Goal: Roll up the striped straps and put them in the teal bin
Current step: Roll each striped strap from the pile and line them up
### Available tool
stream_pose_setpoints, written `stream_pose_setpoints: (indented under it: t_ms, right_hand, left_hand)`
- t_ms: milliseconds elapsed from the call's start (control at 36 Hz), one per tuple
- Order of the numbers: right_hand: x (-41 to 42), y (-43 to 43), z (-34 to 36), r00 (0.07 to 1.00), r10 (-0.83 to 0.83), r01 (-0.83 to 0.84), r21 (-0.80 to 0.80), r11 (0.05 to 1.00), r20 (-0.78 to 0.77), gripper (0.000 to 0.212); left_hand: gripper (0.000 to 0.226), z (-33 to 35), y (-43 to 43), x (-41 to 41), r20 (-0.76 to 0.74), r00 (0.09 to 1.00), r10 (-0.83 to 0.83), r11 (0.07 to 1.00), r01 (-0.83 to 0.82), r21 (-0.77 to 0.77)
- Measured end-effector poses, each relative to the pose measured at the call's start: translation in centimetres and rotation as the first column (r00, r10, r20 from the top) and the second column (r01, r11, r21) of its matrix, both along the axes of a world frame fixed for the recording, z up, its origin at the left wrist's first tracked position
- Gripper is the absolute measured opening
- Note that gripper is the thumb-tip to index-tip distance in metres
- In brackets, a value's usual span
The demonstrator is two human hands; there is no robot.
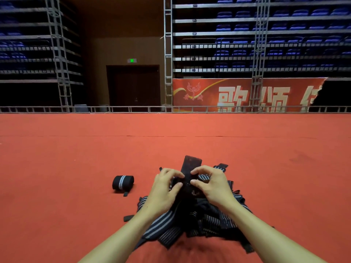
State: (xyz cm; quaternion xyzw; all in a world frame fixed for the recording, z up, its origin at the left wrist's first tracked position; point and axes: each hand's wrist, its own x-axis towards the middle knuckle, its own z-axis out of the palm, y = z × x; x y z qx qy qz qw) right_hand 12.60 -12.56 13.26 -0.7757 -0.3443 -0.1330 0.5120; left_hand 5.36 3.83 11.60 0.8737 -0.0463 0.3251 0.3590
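Above the strap pile (199,219), one strap (190,165) is pinched by left hand (165,188) and right hand (212,185), its length pointing away.

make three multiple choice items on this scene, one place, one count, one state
1. Where does the rolled strap lie?
A) on the pile
B) on the red carpet, beside the left hand
C) right of the pile

2. How many rolled straps show?
A) one
B) three
C) five

3. What are the left hand and right hand doing?
A) lying flat
B) both pinching a dark strap over the pile
C) lifting the rolled strap

1 B: it sits alone on carpet, left of the hands.
2 A: only one roll shows.
3 B: fingers of both curl on it.
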Motion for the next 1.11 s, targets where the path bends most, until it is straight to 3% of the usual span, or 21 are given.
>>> stream_pose_setpoints:
  t_ms: [222, 333, 528, 639, 694, 806, 861, 944, 1111]
  right_hand:
    - [-1.2, -0.3, -0.9, 0.994, -0.086, 0.090, 0.066, 0.994, -0.062, 0.025]
    - [-0.7, -0.4, -1.4, 0.989, -0.107, 0.116, 0.085, 0.990, -0.104, 0.023]
    - [0.8, 0.4, -2.0, 0.975, -0.075, 0.111, 0.165, 0.980, -0.210, 0.024]
    - [1.2, 0.3, -1.3, 0.985, -0.081, 0.104, 0.150, 0.983, -0.152, 0.022]
    - [1.5, -0.2, -0.9, 0.988, -0.108, 0.122, 0.129, 0.984, -0.109, 0.021]
    - [2.1, -1.3, 0.4, 0.985, -0.135, 0.154, 0.197, 0.968, -0.108, 0.024]
    - [2.2, -1.7, 1.0, 0.988, -0.118, 0.138, 0.217, 0.966, -0.101, 0.026]
    - [2.0, -2.1, 1.8, 0.994, -0.082, 0.095, 0.210, 0.973, -0.071, 0.028]
    - [1.0, -2.5, 3.4, 1.000, 0.005, 0.001, 0.214, 0.977, -0.026, 0.029]
  left_hand:
    - [0.053, -2.0, -1.9, -1.4, -0.099, 0.995, -0.012, 1.000, 0.010, -0.018]
    - [0.044, -2.4, -2.6, -1.1, -0.096, 0.995, -0.007, 0.995, -0.002, -0.096]
    - [0.018, -2.8, -2.4, 0.4, -0.117, 0.991, 0.058, 0.996, -0.065, -0.059]
    - [0.030, -3.1, -1.8, 0.9, -0.106, 0.994, -0.015, 1.000, 0.013, -0.025]
    - [0.034, -3.2, -1.2, 0.8, -0.173, 0.983, -0.054, 0.997, 0.061, 0.035]
    - [0.016, -3.3, -0.6, -0.4, -0.364, 0.915, -0.172, 0.967, 0.228, 0.115]
    - [0.019, -3.5, -0.5, -0.8, -0.272, 0.945, -0.182, 0.963, 0.227, 0.143]
    - [0.027, -2.8, -0.9, -0.5, -0.082, 0.994, -0.072, 0.994, 0.079, 0.079]
    - [0.029, 0.7, -2.7, -0.2, -0.102, 0.983, -0.151, 0.982, 0.161, 0.099]
